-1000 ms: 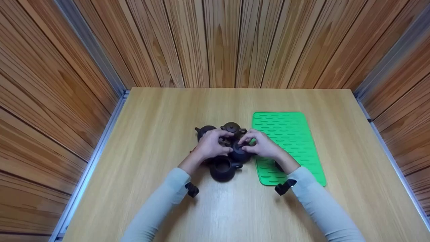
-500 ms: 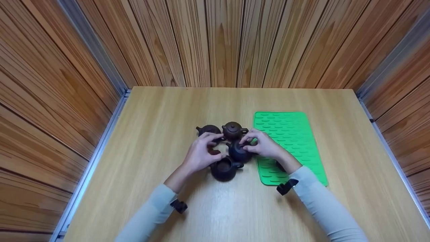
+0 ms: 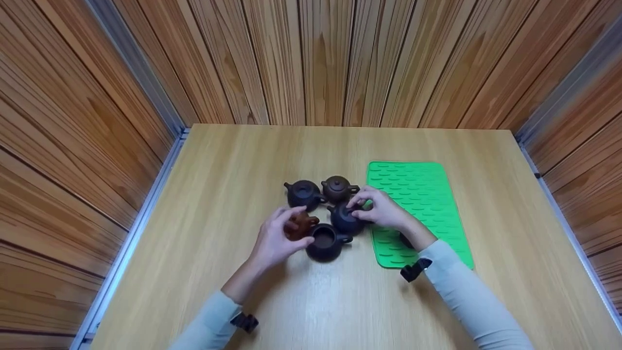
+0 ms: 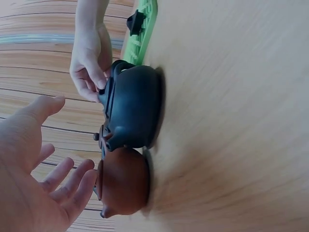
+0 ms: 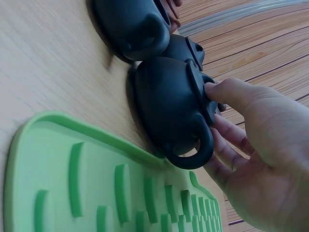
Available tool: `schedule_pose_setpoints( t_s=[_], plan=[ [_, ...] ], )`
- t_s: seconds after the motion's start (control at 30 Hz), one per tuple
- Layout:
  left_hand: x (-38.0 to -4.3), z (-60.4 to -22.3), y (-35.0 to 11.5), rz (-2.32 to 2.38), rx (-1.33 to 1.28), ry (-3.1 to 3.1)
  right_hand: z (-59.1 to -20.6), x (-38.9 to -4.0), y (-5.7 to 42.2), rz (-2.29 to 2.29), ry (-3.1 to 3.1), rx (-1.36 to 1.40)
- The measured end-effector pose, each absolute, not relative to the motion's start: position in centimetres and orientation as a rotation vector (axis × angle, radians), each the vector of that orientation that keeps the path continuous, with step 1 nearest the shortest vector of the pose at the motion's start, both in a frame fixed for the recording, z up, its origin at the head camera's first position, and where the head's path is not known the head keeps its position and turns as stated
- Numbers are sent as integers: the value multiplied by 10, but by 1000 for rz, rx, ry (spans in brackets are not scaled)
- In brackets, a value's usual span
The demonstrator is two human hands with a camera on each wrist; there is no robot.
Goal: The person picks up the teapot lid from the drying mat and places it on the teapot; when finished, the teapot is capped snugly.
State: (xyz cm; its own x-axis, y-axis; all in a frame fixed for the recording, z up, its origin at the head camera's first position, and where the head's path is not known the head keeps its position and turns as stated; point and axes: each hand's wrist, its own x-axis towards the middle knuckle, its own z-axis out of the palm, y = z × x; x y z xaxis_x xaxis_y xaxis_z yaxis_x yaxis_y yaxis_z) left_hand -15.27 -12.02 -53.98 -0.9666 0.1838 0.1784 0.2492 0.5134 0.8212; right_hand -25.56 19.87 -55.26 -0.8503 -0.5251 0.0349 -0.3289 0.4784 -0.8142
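Observation:
My right hand pinches the knob of the lid on a black teapot; the lid sits on the pot's mouth. My left hand holds nothing, thumb and fingers spread, beside a reddish-brown teapot, which it partly hides in the head view. Right of my left thumb is a black pot with an uncovered mouth. Behind stand a dark teapot at the left and a brown lidded teapot at the right.
A green ridged mat lies just right of the teapots. On its near part sits a small black lid, mostly hidden by the right forearm in the head view. Wood-plank walls enclose the table.
My left hand has drawn back left and toward me from the lidded black teapot, uncovering the pots behind and part of the reddish-brown teapot. The right hand keeps its pinch on the knob.

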Motion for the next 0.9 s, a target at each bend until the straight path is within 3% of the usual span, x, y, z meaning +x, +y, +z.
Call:
schedule_pose_setpoints(
  t_s=[0.9],
  plan=[
    [-132, -584, -109, -1305, -341, -2641, -549, -255, 199, -1279, 2496, -742]
  ],
)
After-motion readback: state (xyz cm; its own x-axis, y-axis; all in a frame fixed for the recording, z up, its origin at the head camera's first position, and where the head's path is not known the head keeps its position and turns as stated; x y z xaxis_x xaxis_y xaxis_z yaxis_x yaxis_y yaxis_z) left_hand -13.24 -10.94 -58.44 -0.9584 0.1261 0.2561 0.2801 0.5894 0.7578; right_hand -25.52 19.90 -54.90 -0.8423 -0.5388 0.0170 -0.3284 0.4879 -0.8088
